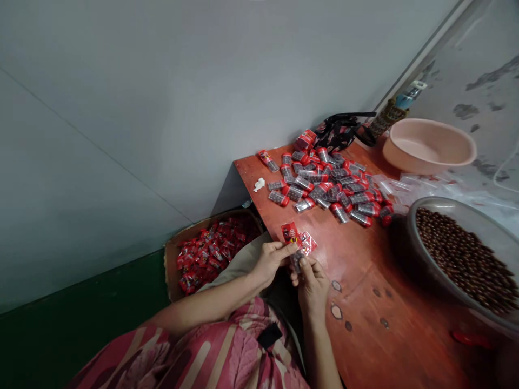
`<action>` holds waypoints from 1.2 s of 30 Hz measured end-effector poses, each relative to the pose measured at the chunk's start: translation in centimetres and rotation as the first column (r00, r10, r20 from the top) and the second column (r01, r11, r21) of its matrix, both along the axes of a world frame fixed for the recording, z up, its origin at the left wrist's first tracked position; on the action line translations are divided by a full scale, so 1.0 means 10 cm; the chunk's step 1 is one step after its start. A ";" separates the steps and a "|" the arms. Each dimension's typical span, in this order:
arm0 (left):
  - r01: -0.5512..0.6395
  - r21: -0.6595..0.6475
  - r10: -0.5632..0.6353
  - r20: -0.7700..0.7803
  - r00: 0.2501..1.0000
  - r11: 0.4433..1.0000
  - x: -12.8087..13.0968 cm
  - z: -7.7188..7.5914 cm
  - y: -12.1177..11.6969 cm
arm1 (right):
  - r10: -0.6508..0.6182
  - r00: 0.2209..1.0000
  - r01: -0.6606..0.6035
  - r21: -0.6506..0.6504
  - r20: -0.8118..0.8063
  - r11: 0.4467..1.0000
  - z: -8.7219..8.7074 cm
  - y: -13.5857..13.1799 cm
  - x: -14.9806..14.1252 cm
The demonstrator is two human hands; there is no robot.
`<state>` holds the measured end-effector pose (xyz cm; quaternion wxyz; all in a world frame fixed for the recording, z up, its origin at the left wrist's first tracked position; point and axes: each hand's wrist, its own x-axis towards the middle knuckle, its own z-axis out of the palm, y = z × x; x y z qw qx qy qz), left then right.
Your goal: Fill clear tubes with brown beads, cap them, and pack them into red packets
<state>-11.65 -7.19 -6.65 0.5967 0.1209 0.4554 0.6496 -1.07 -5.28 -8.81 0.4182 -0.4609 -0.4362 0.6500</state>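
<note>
Just over the near left edge of the table, my left hand (pixel 272 262) pinches a small red printed packet (pixel 289 232). My right hand (pixel 313 282) grips the lower part, where a clear tube filled with dark brown beads (pixel 297 261) shows between my fingers. Whether the tube sits inside the packet or against it I cannot tell. Another red-and-white printed packet (pixel 308 243) lies on the table right behind my fingers. Farther back is a loose pile of clear red-capped tubes (pixel 320 189) with dark contents, lying on their sides.
A cardboard box (pixel 172 278) of red packets stands left, below the red table (pixel 365 275). On the right are a large bowl (pixel 413 227) of brown beads, clear plastic pieces (pixel 454 189) and a pink basin (pixel 430 146). A black patterned bag (pixel 336 132) rests near the wall.
</note>
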 end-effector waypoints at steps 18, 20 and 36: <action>-0.028 -0.012 0.028 0.025 0.999 1.000 0.06 -0.06 -0.04 | -0.041 0.991 0.032 0.069 0.128 0.997 0.03 -0.10 -0.01; -0.048 0.001 0.048 0.041 0.998 0.999 0.04 -0.06 -0.02 | -0.031 0.979 0.006 0.125 0.201 0.992 0.03 -0.12 0.02; 0.158 0.076 -0.160 0.013 0.987 0.984 -0.02 -0.02 -0.05 | -0.088 0.995 0.086 0.063 0.035 0.994 0.03 -0.10 -0.05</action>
